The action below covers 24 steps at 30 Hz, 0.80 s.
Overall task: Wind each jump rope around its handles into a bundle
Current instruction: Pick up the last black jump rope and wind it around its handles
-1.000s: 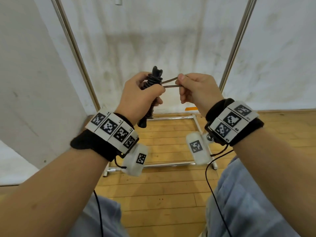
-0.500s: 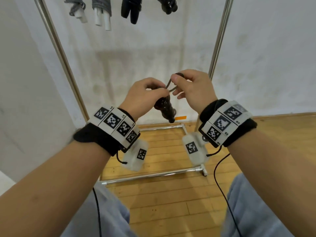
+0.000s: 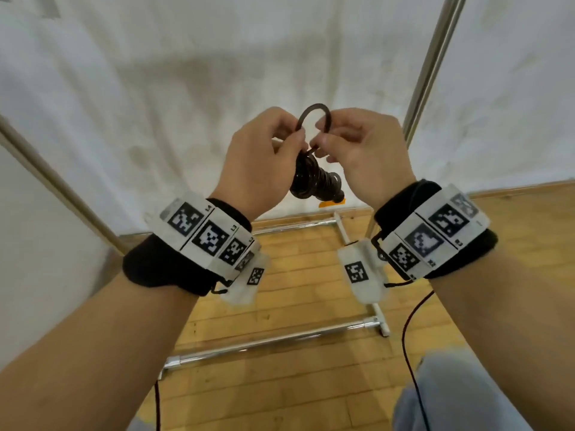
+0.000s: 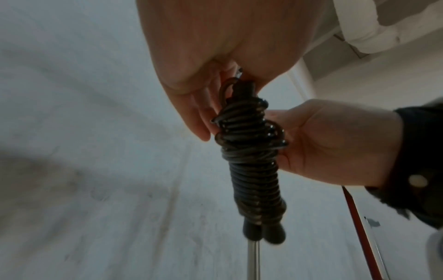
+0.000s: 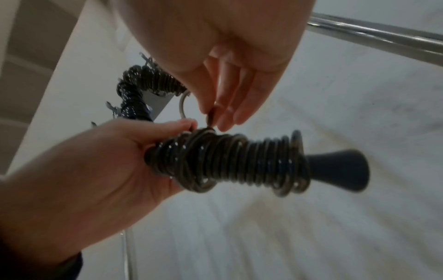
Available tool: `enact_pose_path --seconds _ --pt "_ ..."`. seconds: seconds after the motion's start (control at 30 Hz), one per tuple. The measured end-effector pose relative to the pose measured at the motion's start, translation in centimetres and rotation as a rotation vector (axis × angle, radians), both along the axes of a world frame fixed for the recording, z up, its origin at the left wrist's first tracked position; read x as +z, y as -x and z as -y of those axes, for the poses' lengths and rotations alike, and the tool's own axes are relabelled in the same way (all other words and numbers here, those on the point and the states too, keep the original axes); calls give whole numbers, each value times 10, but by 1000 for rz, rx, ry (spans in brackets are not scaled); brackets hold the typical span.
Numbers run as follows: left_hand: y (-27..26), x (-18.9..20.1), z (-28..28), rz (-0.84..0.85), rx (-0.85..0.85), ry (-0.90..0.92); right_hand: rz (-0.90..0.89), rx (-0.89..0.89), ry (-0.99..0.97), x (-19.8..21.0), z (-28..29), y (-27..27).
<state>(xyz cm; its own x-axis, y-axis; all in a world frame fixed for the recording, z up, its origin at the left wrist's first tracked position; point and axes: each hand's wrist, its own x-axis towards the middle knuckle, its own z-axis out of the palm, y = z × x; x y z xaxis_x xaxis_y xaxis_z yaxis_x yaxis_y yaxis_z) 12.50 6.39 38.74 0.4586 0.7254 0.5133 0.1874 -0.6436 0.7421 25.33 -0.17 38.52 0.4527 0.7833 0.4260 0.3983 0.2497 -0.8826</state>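
Left hand (image 3: 258, 160) grips the upper end of the wound jump rope (image 3: 314, 181), fingers curled round the coils, bundle raised at chest height between both hands. Right hand (image 3: 361, 150) pinches the free loop (image 3: 314, 115) above the coils, remaining fingers loosely extended.

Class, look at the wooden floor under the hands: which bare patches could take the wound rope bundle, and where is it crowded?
Bare floor lies inside the rack base, between its two chrome bars, and also nearer than the front bar. Crowded: up at the bundle, where the left hand and right hand meet on the loop.
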Motion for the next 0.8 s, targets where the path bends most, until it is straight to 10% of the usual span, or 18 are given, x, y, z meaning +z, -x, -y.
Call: enact_pose_path --seconds 0.53,0.8 --pt "-41 155 32 -52 -42 244 229 -112 187 158 29 -44" --pt "-43 253 41 16 77 226 67 -54 150 246 31 -48"
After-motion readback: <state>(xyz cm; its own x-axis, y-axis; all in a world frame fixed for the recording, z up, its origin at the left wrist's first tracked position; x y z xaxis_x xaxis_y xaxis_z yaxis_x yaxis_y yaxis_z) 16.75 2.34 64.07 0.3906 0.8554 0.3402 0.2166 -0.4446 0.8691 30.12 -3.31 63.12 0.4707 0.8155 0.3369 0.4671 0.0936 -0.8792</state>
